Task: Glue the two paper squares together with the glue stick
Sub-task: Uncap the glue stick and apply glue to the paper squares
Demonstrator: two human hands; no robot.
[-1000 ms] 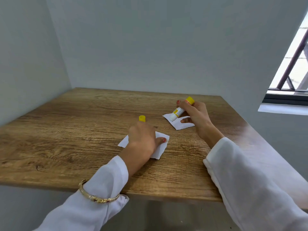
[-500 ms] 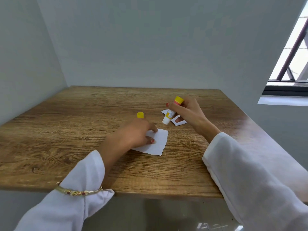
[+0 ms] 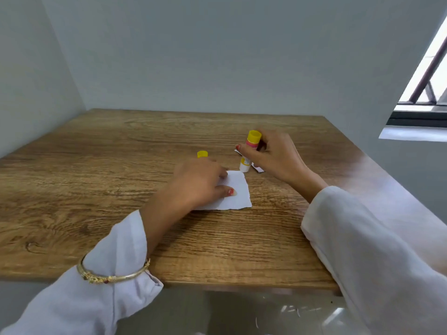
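Observation:
A white paper square lies on the wooden table near the middle. My left hand rests on its left part, thumb and fingertips pressing it flat. My right hand grips an uncapped glue stick, white-bodied with a yellow base, held nearly upright with its tip just beyond the paper's far right corner. The second paper square lies under my right hand, mostly hidden. The yellow cap stands behind my left hand.
Walls close in the table at the back and left. A window with a sill is on the right. The table's front edge runs near my sleeves.
My right hand has carried the glue stick from the far paper square toward the near one and tipped it upright. My left hand has slid left on the near square, uncovering more of it.

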